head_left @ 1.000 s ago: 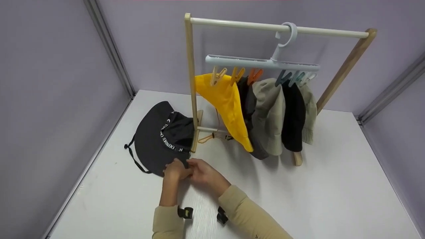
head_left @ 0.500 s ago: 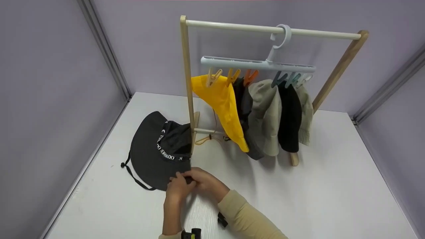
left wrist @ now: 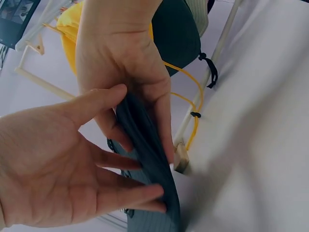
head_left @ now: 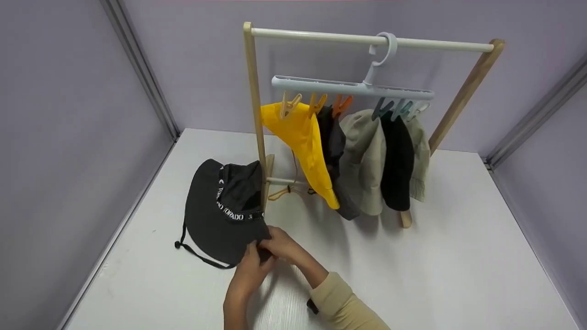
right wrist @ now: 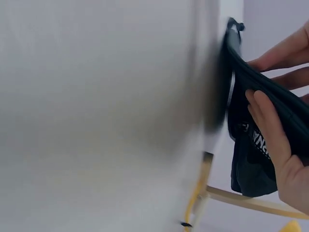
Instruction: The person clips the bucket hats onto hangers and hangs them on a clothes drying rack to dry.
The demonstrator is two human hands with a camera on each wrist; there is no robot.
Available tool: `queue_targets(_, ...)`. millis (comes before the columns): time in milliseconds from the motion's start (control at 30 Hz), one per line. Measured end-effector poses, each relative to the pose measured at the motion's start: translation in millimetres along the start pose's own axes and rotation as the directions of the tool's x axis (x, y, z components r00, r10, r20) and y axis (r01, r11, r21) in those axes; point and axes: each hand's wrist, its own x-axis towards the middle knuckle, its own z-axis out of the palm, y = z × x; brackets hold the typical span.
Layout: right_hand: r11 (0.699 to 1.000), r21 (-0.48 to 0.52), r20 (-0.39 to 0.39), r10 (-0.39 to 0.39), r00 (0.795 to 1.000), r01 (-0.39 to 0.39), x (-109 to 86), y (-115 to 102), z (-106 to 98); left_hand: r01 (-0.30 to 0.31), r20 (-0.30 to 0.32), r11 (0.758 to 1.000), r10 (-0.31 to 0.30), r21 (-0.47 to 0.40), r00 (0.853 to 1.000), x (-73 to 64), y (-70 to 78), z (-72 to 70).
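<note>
A black bucket hat (head_left: 215, 229), with white lettering round its inner band, lies crown toward the rack's left post. My left hand (head_left: 251, 270) pinches the near edge of its brim, thumb on one side and fingers spread along the other in the left wrist view. Close beside it, my right hand (head_left: 282, 245) holds the same brim edge. Between the hands the brim (left wrist: 145, 145) is folded together, as the left wrist view shows. The hat's cord (head_left: 204, 259) with a toggle trails on the table at the left.
Behind stands a rack with wooden posts (head_left: 253, 91) and a white rail (head_left: 321, 35). From it hangs a pale-blue clip hanger (head_left: 330, 85) with coloured clothespins (head_left: 316, 105) holding a yellow hat (head_left: 302, 142) and several grey, black and beige hats. A yellow cord (head_left: 279, 193) dangles low.
Both hands have drawn the hat's near brim toward the front, then slightly right. The hat has turned a little, and its toggle end now lies nearer the front.
</note>
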Motion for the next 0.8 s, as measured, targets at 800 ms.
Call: queue_targets(800,0.855,-0.514,-0.182,-0.187,0.965,0.069,-61.2,-41,-22,-0.106,-0.084,0.895,0.077,-0.434,0.993,1.9,13.3,17.3)
